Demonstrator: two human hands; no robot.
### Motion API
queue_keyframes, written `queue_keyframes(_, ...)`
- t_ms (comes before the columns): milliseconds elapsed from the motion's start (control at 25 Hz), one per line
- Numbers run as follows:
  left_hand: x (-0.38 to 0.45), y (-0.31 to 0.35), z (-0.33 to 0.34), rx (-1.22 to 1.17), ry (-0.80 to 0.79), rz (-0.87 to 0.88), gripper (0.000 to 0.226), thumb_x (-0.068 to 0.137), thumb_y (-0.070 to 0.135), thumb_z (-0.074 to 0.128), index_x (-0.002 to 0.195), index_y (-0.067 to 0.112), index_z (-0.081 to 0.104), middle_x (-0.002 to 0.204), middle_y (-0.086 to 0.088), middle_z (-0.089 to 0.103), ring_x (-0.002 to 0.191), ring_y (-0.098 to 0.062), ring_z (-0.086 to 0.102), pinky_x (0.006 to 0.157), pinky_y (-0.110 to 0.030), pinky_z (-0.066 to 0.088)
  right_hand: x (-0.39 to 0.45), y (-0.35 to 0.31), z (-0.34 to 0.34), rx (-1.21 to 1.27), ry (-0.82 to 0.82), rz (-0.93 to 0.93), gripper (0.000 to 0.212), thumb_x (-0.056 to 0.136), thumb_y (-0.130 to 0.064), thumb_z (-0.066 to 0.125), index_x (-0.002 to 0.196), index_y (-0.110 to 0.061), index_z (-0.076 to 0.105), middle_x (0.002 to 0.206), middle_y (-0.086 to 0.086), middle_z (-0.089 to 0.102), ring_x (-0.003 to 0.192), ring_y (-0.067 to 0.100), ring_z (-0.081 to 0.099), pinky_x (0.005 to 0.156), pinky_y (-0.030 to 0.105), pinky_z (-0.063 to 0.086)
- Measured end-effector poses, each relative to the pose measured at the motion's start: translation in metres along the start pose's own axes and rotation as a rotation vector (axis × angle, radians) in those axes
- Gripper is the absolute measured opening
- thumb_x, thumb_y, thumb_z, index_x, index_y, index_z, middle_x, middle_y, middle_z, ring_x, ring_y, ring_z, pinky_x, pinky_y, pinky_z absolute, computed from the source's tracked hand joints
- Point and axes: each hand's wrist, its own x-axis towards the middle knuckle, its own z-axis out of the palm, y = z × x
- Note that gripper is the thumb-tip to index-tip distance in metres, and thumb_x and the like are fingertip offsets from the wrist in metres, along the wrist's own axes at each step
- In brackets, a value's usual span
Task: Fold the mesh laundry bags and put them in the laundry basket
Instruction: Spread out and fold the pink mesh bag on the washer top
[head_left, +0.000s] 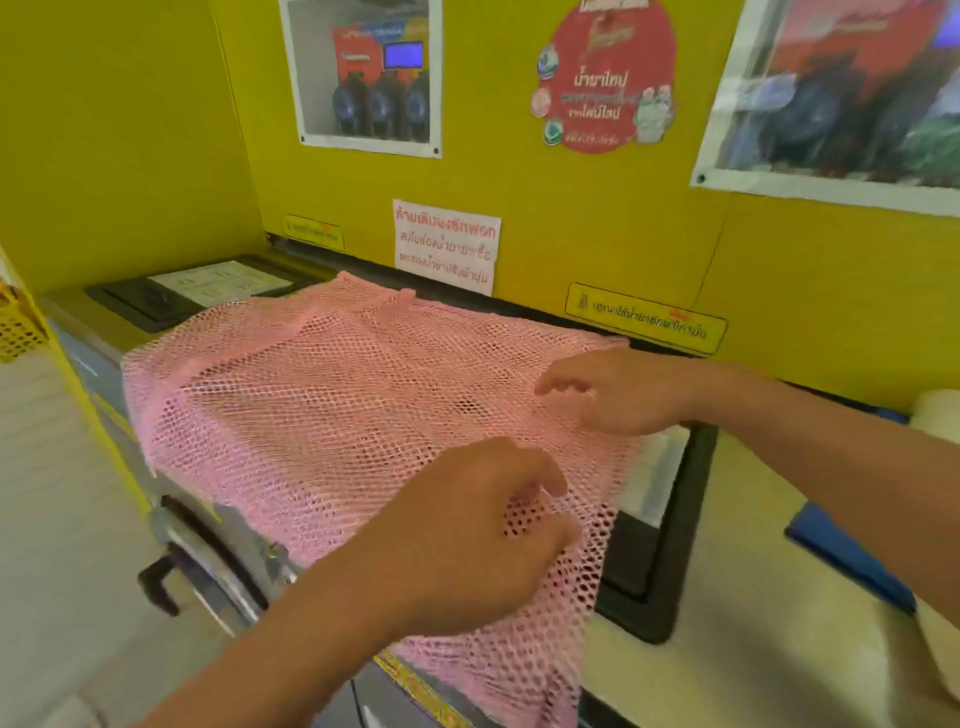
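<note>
Pink mesh laundry bag (322, 410) spread on washer top (93, 317), near edge pinched by left hand (467, 535), far-right part touched by right hand (618, 389), fingers loosely curled.

A pink mesh bag (322, 415) lies spread over the washing machine's top (670, 519) (one corner overhangs the front).

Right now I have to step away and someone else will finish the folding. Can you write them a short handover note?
Left hand pinches the near edge of the pink mesh bag.
Right hand rests on the bag's right side, fingers loosely bent.
The bag lies spread out on the washer top, its near corner hanging over the front.
Done: bag laid out.
Left: fold it and put it in the basket; a yellow basket shows at the far left.
</note>
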Motion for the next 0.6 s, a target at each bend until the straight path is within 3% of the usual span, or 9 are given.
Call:
queue_keyframes(80,0.006,0.031,0.033,0.218,-0.035,-0.118,0.061,0.083,0.071,0.041,0.133,0.037,0.04,0.128,0.006,0.041,0.121,-0.018,0.038,0.105,-0.047,0.036,-0.013,0.016,0.008,-0.126,-0.112,0.014,0.06,0.094,-0.015,0.049,0.148,-0.035,0.035,0.159,-0.001,0.033,0.142,0.02,0.033,0.114,0.04,0.031)
queue_keyframes(160,0.01,0.045,0.052,0.419,-0.055,-0.201,0.071,0.082,0.071,0.042,0.139,0.033,0.025,0.133,0.0,0.03,0.125,-0.028,0.029,0.107,-0.053,0.029,-0.024,0.026,0.015,-0.101,-0.125,0.019,0.067,0.089,-0.013,0.052,0.15,-0.036,0.033,0.16,-0.002,0.03,0.145,0.02,0.029,0.117,0.041,0.028)
queue_keyframes(240,0.009,0.043,0.058,0.454,-0.047,-0.247,0.072,0.085,0.065,0.045,0.143,0.034,0.017,0.134,-0.002,0.027,0.127,-0.029,0.027,0.107,-0.051,0.027,-0.032,0.035,0.02,-0.072,-0.036,0.004,0.062,0.088,-0.015,0.055,0.145,-0.035,0.042,0.155,-0.002,0.038,0.141,0.02,0.035,0.114,0.04,0.032)
queue_keyframes(400,0.002,0.038,0.049,0.387,0.016,-0.259,0.07,0.095,0.033,0.047,0.151,0.041,0.006,0.139,0.0,0.039,0.126,-0.026,0.037,0.104,-0.045,0.038,-0.041,0.044,0.037,-0.185,0.215,-0.052,0.034,0.09,-0.025,0.058,0.123,-0.032,0.058,0.12,-0.002,0.058,0.112,0.022,0.056,0.09,0.04,0.047)
queue_keyframes(520,-0.008,0.04,0.035,0.42,0.0,-0.323,0.073,0.088,0.022,0.051,0.15,0.038,0.016,0.134,0.003,0.047,0.121,-0.026,0.049,0.095,-0.042,0.046,-0.048,0.045,0.034,-0.322,0.273,-0.088,0.025,0.089,-0.023,0.055,0.112,-0.03,0.058,0.107,-0.004,0.064,0.098,0.021,0.059,0.08,0.036,0.047)
queue_keyframes(600,-0.019,0.04,0.02,0.516,0.017,-0.355,0.049,0.085,0.024,0.053,0.131,0.032,0.04,0.12,0.003,0.052,0.109,-0.026,0.054,0.086,-0.04,0.048,-0.053,0.044,0.016,-0.377,0.303,-0.083,0.025,0.09,-0.023,0.054,0.113,-0.031,0.058,0.104,-0.005,0.064,0.094,0.018,0.056,0.075,0.034,0.045)
